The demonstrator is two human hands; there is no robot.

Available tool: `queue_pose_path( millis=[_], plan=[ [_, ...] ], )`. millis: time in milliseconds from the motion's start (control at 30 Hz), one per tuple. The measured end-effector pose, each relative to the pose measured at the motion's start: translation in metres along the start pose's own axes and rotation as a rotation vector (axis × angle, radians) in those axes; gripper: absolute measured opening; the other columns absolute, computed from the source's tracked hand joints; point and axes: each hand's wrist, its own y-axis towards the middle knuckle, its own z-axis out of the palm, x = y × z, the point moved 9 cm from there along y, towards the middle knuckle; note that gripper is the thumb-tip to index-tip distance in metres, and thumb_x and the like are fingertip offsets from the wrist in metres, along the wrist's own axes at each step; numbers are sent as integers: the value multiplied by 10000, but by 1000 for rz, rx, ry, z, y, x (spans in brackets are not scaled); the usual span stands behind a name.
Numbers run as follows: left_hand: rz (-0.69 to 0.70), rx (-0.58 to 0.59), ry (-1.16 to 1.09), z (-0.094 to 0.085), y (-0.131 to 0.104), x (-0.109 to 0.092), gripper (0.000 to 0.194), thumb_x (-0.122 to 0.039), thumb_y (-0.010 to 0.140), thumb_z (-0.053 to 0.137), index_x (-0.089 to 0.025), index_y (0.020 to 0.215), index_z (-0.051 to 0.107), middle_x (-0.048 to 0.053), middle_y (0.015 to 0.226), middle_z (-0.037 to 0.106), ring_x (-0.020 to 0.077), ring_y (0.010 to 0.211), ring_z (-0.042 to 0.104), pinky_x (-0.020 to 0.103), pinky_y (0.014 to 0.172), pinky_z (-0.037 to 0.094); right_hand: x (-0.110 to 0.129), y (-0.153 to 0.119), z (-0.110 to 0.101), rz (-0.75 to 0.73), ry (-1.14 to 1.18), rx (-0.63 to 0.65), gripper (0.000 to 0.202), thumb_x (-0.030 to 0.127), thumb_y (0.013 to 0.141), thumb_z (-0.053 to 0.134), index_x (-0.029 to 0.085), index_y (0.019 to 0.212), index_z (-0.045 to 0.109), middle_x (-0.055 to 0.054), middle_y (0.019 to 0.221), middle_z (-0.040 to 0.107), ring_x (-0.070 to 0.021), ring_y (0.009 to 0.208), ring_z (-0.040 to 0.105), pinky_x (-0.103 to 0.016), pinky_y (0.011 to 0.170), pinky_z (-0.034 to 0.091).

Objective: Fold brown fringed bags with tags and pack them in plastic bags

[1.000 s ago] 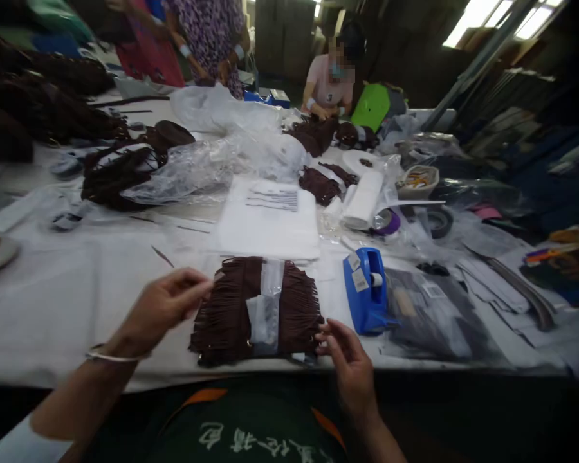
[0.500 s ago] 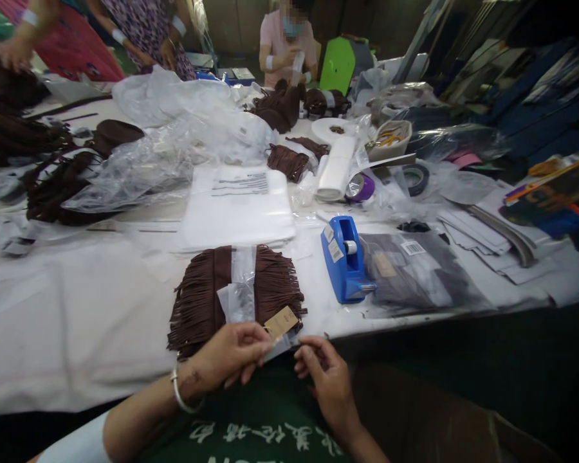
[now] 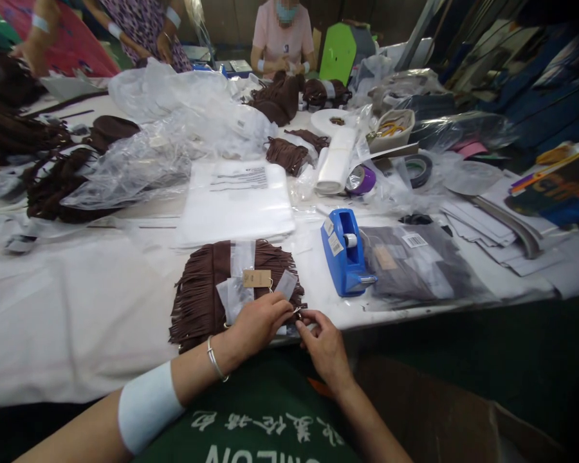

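Since 0.5 s earlier, the tag (image 3: 257,278) had shifted from the bag's (image 3: 220,276) 4 o'clock corner toward its middle, and both hands had closed together at that corner. The left hand (image 3: 258,323) appeared to pinch the tag's white string (image 3: 271,285); the right hand (image 3: 327,352) pinched the corner, its exact hold too small to tell. With fingers crowded so close, the thin string could have slipped or snarled in the loose fringe (image 3: 280,259). The bag lay at the table's (image 3: 91,315) near edge, so a hard tug could have dragged it off. The dispenser (image 3: 336,260), at 2 o'clock, might have caught a wide elbow. Beyond, at 12 o'clock, the sheets (image 3: 236,215) could have crumpled if shoved.
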Motion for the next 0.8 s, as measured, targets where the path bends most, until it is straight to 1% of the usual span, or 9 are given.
queue_pose_path(
  millis=[67, 133, 200, 300, 367, 567, 700, 800],
  plan=[
    [-24, 70, -14, 10, 5, 3, 223, -258, 956, 408, -168, 917, 609, 48, 916, 574, 148, 822, 568, 244, 733, 472, 0, 1, -3, 5, 5, -20, 288, 382, 752, 587, 181, 949, 647, -34, 802, 670, -146, 555, 563, -268, 556, 476],
    [-46, 115, -5, 12, 7, 7, 230, -254, 960, 389, -163, 914, 596, 48, 919, 558, 147, 809, 561, 246, 726, 463, 1, 3, -4, 4, 10, -36, 269, 366, 737, 594, 184, 925, 657, -33, 776, 670, -154, 572, 575, -261, 546, 471],
    [-40, 150, 8, 11, 6, 8, 227, -246, 963, 376, -162, 913, 581, 45, 919, 547, 141, 787, 551, 240, 711, 453, 1, 5, -5, 0, 15, -48, 253, 355, 722, 599, 189, 901, 667, -31, 754, 670, -163, 590, 587, -254, 533, 464],
    [9, 198, 35, 11, 6, 4, 182, -225, 949, 403, -167, 911, 572, 33, 911, 536, 129, 742, 529, 221, 663, 434, 0, 8, -5, 9, 28, -43, 241, 350, 708, 601, 189, 870, 679, -26, 713, 665, -168, 589, 590, -249, 514, 456],
    [40, 221, 75, 10, 6, 1, 157, -204, 937, 423, -173, 924, 577, 26, 913, 537, 131, 746, 524, 216, 651, 426, -2, 9, -5, 15, 36, -31, 242, 351, 707, 601, 185, 862, 683, -24, 695, 663, -167, 578, 586, -248, 509, 453],
    [159, 345, 240, 15, 10, -12, 180, -123, 905, 450, -197, 1011, 574, 33, 1025, 550, 170, 864, 546, 247, 686, 466, -3, 10, -5, 27, 36, 18, 258, 344, 722, 599, 172, 895, 681, -28, 717, 673, -155, 567, 580, -244, 514, 450],
    [195, 352, 335, 20, 13, -17, 174, -115, 889, 486, -177, 1034, 560, 50, 1000, 548, 176, 840, 550, 255, 665, 489, -2, 10, -5, 28, 19, 27, 264, 336, 732, 593, 160, 907, 683, -28, 708, 665, -140, 547, 558, -241, 515, 445],
    [174, 354, 370, 26, 14, -17, 167, -110, 887, 486, -160, 1032, 552, 57, 982, 541, 176, 799, 555, 258, 622, 499, 0, 9, -6, 22, 37, 20, 258, 343, 736, 599, 162, 897, 687, -24, 699, 661, -140, 554, 552, -234, 504, 436]
  ],
)
